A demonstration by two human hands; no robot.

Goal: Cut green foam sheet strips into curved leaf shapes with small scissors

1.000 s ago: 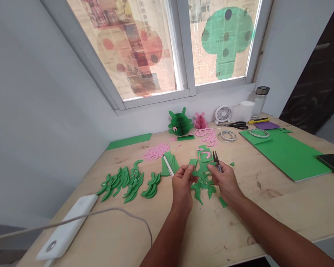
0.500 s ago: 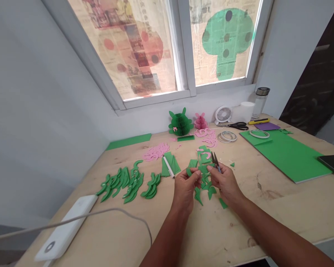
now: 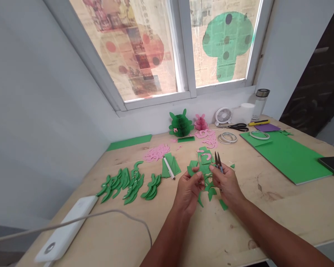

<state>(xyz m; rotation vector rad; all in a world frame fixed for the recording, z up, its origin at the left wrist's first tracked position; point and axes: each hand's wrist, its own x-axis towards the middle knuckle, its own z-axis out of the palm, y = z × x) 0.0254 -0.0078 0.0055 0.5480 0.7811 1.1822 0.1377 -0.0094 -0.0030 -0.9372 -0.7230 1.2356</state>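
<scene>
My left hand (image 3: 188, 188) is closed, pinching a piece of green paper (image 3: 191, 171) between thumb and fingers. Close beside it, my right hand (image 3: 226, 182) grips a pair of small scissors (image 3: 218, 160), their dark blades pointing up and away. The right thumb and fingertip are near the green paper's right side; whether they touch it I cannot tell. Green paper scraps (image 3: 211, 193) lie on the table below and between the hands. Just beyond are more green sheets with a curved pink cutout (image 3: 206, 156) on them. A white pen (image 3: 169, 167) rests on folded green paper to the left.
Stacks of curved green cutouts (image 3: 133, 187) lie left, with pink cutouts (image 3: 156, 152) behind. A white power strip-like box (image 3: 66, 228) and a cable (image 3: 119, 211) are at front left. Tape rolls (image 3: 228, 138), black scissors (image 3: 239, 127) and a green sheet (image 3: 289, 157) lie right.
The scissors have turned more upright in my right hand. My left hand has shifted slightly right, and the green paper now shows more to the left of its fingertips.
</scene>
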